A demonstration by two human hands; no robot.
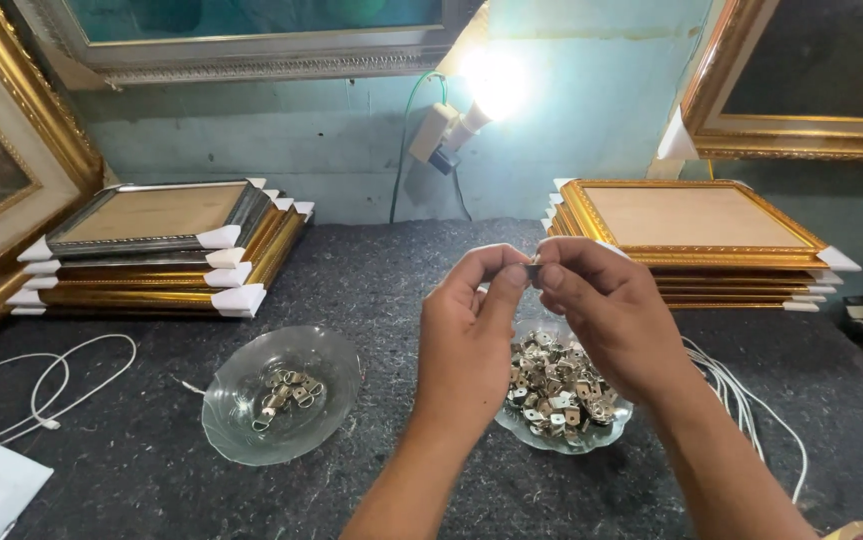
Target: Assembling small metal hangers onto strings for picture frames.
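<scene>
My left hand (466, 335) and my right hand (606, 310) meet at the fingertips above the table, pinching a small metal hanger piece (532, 270) between them. Directly below my hands sits a glass dish (601, 417) piled with many small metal hanger parts (556, 385). A second glass dish (236, 420) to the left holds several assembled hangers with rings (286, 390). Most of the pinched piece is hidden by my fingers.
Stacks of framed pictures with white corner guards lie at the back left (166, 245) and back right (691, 235). White cords lie at the left (56, 385) and right (741, 395). A lit bulb (496, 85) hangs on the wall. Large gilt frames (11, 150) lean around.
</scene>
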